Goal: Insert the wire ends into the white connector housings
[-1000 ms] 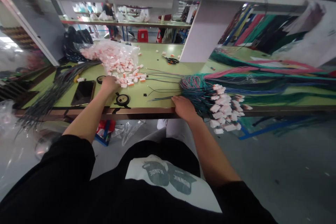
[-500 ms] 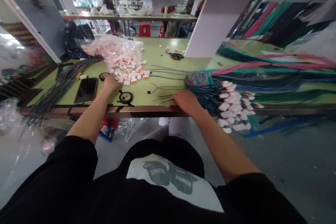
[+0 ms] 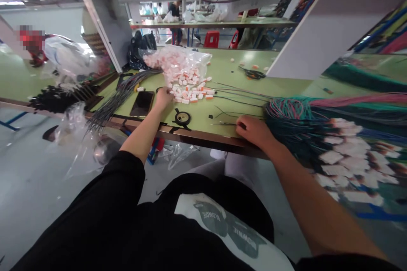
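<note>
Where left hand (image 3: 163, 98) meets connectors (image 3: 193, 100), phone (image 3: 142, 103) and tape roll (image 3: 183, 123) lie near.

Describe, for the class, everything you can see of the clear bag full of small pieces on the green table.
The clear bag looks like thin, crumpled plastic with shiny highlights. It lies slumped on the green table, bulging with small white and orange pieces that look pinkish through it. Many more lie loose at its near side; its mouth is hard to make out. A black bag sits to its left. The left hand is by the loose pieces; whether it touches the plastic is unclear.
</note>
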A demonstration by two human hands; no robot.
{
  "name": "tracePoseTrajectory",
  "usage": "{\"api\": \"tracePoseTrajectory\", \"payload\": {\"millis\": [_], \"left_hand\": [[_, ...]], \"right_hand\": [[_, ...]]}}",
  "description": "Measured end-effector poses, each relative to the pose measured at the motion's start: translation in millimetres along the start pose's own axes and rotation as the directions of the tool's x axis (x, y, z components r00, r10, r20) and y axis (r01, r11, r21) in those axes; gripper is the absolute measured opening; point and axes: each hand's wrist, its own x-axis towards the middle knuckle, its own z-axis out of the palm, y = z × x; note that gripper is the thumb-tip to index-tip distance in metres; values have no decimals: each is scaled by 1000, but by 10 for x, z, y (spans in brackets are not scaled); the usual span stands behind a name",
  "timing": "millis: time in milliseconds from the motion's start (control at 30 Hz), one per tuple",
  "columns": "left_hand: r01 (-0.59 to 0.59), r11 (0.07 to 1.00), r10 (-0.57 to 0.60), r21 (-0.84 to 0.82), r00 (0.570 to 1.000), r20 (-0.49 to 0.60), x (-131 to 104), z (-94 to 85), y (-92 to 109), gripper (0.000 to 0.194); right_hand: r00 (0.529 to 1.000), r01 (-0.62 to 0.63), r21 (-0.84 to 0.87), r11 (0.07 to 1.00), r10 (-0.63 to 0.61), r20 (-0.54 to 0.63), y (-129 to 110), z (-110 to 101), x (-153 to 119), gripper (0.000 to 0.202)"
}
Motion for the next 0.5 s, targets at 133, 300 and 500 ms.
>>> {"api": "tracePoseTrajectory", "payload": {"millis": [133,300,500], "left_hand": [[16,915,-21,-403,1000,-10,-126,32,199,7],[128,694,285,-708,855,434,-353,235,582,14],[290,726,393,-624,570,722,-397,607,877,23]], "right_hand": [[972,-40,452,891,139,-188,-15,147,18,18],[948,4,678,735,214,-237,-168,156,54,18],[911,19,743,668,295,-288,-176,112,-18,16]]}}
